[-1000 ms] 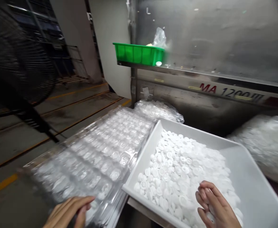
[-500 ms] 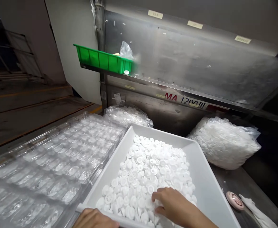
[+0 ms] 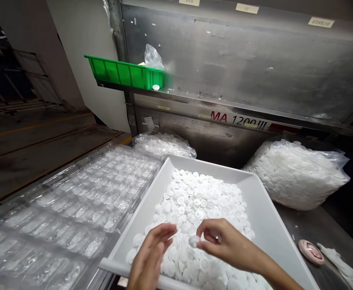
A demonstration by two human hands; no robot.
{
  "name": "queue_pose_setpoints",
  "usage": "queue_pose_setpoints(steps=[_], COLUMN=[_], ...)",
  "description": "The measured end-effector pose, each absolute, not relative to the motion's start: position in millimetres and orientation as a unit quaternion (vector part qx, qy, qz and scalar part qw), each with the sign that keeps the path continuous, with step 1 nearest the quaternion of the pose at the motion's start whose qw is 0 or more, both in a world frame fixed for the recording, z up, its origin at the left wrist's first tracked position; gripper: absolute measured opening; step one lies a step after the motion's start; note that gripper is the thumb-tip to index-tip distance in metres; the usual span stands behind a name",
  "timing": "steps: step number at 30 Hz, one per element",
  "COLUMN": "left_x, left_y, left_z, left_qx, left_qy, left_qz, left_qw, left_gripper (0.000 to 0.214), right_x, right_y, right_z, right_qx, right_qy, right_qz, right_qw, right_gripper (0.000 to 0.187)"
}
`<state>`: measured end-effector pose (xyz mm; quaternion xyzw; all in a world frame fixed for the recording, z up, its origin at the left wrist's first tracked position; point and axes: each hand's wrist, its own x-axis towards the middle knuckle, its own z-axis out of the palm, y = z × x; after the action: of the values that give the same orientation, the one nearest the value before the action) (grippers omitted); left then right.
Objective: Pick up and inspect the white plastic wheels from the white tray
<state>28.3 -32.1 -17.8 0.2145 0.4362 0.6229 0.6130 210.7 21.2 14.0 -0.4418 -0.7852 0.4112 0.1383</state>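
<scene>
- Head view: your bare right hand (image 3: pixel 221 241) had come up out of the pile, where its fingers had been pressed among the pieces half a second before. It was now closed in a pinch, thumb and fingertips gripping a small white plastic disc (image 3: pixel 193 241) just above the heap.
- Your bare left hand (image 3: pixel 150 255) had left the near rim of the tray and was raised over the pile. It was open, with its fingers loosely spread and curved, and it held nothing that could be seen.
- That change meant one disc had been separated from the rest and was in your right hand, while both hands were working together over the same spot.
- The heap of white moulded plastic discs (image 3: pixel 200 213) filled most of a shallow white rectangular plastic tray (image 3: pixel 212 172), which sat tilted toward you.
- To the left of the tray, touching its side, lay a stack of clear moulded blister trays (image 3: pixel 73 201) with rows of round pockets.
- Behind and to the right were two clear plastic bags packed with white discs (image 3: pixel 297 177).
- Above them, a bright green plastic crate (image 3: pixel 124 73) sat on the ledge of a brushed-steel machine panel (image 3: pixel 224 60).
</scene>
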Motion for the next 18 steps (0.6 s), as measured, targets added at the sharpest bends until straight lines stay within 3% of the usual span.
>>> queue_pose_setpoints(steps=[3,8,16,18], left_x=[54.3,73.4,64.2,63.7], left_y=[-16.5,-6.8,-4.8,-3.6], left_z=[-15.6,-11.8,-19.6,-21.8], left_qx=[0.108,0.047,-0.002,-0.004], left_qy=[0.351,0.314,0.279,0.276], left_qz=[0.586,0.546,0.514,0.506], left_qw=[0.722,0.775,0.811,0.817], left_gripper=[0.036,0.048,0.047,0.045], right_x=[202.8,203.9,213.6,209.2], right_y=[24.8,28.4,28.3,24.5], right_z=[24.5,9.5,7.3,7.5], right_qx=[-0.443,-0.482,-0.471,-0.455], right_qy=[-0.745,-0.706,-0.712,-0.731], right_qz=[0.468,0.469,0.463,0.453], right_qw=[0.173,0.225,0.239,0.230], right_gripper=[0.017,0.011,0.006,0.013])
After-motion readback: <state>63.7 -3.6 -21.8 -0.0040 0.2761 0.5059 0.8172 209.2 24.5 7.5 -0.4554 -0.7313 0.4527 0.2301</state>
